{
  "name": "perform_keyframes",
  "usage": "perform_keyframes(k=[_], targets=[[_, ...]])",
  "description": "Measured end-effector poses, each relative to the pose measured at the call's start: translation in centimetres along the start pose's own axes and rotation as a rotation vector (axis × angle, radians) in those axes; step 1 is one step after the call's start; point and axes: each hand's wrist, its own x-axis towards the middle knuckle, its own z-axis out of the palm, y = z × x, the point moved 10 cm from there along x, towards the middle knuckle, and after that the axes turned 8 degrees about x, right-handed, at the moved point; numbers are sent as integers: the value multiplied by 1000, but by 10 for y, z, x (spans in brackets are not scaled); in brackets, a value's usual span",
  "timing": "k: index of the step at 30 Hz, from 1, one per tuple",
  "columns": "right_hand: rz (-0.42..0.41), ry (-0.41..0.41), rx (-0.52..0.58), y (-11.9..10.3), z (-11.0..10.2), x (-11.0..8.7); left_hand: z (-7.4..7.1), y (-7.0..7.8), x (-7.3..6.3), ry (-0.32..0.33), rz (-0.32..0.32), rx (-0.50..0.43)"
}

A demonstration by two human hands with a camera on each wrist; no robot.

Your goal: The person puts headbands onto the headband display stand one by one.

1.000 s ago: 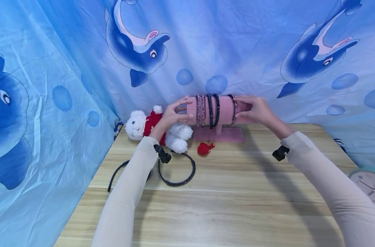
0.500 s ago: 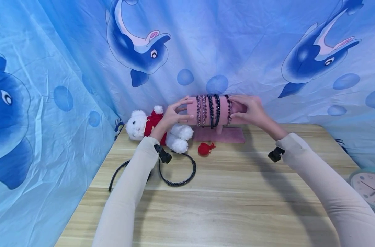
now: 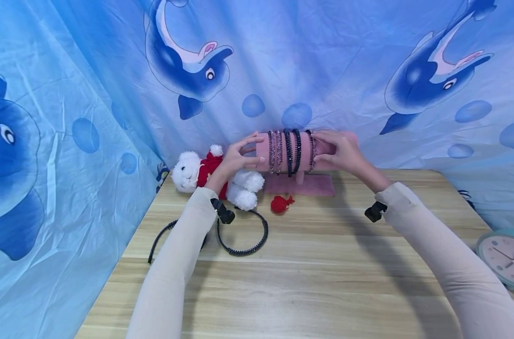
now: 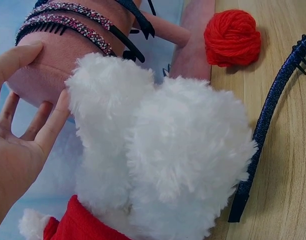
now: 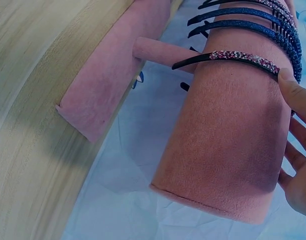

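Note:
A pink padded roll (image 3: 305, 155) lies across its stand at the back of the table and carries several headbands. My left hand (image 3: 236, 157) holds the roll's left end, thumb in front and fingers behind. My right hand (image 3: 343, 149) is at the right part of the roll. Its thumb presses a black headband with pink sparkles (image 5: 243, 56), while the fingers reach behind the roll, partly hidden. Two dark blue headbands (image 5: 238, 26) sit around the middle. Two more sparkly headbands (image 4: 68, 22) are close to my left hand.
A white plush bear (image 3: 187, 174) in red lies left of the stand's base (image 3: 316, 186). A red yarn ball (image 3: 279, 204) sits before the base. Dark headbands (image 3: 242, 253) lie on the table, one partly under my left sleeve. A clock (image 3: 504, 259) is at the right edge.
My right hand has slid the sparkly headband leftward along the roll, toward the dark blue ones. The left hand has kept its hold on the left end.

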Motion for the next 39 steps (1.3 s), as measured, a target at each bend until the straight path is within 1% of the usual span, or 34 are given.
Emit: perform_keyframes(k=[5, 12, 24, 27, 31, 34, 37, 39], targets=[[6, 1, -9, 0, 1, -1, 0, 0, -2, 8, -3, 2], [49, -10, -2, 2, 2, -4, 1, 1, -4, 6, -11, -4], [11, -27, 4, -2, 0, -6, 2, 4, -6, 25, -12, -10], [1, -23, -4, -4, -1, -6, 2, 7, -8, 35, 1, -7], [-33, -10, -14, -4, -6, -7, 0, 14, -11, 28, 37, 36], [-4, -16, -10, 1, -12, -9, -1, 21, -16, 10, 62, 78], [93, -28, -31, 13, -19, -14, -3, 30, -22, -9, 89, 126], [148, -27, -56, 19, -25, -18, -5, 36, -26, -21, 108, 177]])
